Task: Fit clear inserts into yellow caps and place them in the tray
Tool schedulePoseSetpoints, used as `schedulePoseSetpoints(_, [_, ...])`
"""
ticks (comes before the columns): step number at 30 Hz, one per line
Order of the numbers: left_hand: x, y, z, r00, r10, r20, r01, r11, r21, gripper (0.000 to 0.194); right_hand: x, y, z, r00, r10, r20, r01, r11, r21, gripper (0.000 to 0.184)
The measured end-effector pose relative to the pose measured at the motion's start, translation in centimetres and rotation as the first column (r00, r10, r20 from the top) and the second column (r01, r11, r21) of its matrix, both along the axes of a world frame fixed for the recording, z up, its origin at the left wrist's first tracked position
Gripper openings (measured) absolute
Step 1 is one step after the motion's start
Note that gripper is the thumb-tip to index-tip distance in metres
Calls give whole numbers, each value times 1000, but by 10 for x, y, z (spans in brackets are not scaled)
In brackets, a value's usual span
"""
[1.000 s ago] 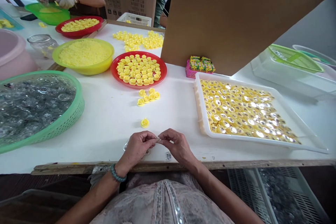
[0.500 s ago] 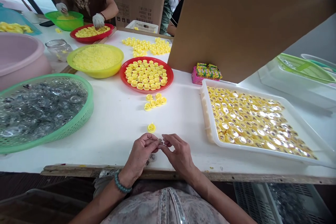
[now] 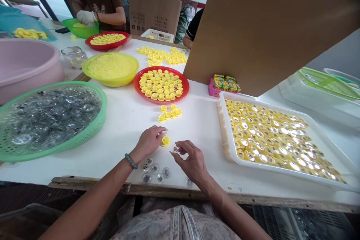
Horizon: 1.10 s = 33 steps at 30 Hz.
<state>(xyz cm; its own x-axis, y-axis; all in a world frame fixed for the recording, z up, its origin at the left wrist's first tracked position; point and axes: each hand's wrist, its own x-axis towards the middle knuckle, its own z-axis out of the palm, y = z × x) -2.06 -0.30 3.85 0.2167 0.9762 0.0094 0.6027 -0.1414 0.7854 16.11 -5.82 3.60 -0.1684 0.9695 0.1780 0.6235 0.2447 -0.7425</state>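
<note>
Evidently, in the head view, the left hand [image 3: 150,141] reached to a ruffled, cup-shaped yellow piece [image 3: 165,141] on the smooth white table [image 3: 120,120]; whether its fingertips were closed or touched the piece, I could not tell. The right hand [image 3: 192,157] was partly open, thumb apart from the curled fingers, a small printed piece [image 3: 175,149] showing at their tips, its grip unclear. Nearer the table's rough wooden edge [image 3: 92,184] lay round, clear, glossy discs [image 3: 155,168]. Beyond, yellow cups [image 3: 160,85] filled a shiny red plate [image 3: 184,93].
</note>
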Motion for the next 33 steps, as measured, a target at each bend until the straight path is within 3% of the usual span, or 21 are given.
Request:
schedulePoseSetpoints(3, [6,8,-10,999,-45,-21,43,993,-107,23,5,1,-3,1000,0,8,0,999,-32,24])
schedulePoseSetpoints(11, [28,-14,-29,956,145,254,-53,940,-336,16,17,10,-10,986,105,131,-101,994,-36,28])
schedulePoseSetpoints(20, [34,-19,-36,916,240,322,-109,920,-376,16,8,15,-6,940,141,309,-137,990,-34,19])
schedulePoseSetpoints(29, [33,-20,-38,927,199,318,-81,934,-348,18,9,23,-3,912,239,334,-234,971,-55,20])
schedulePoseSetpoints(33, [29,-21,-37,907,175,383,-12,920,-391,17,11,29,-3,902,302,308,-290,953,-83,16])
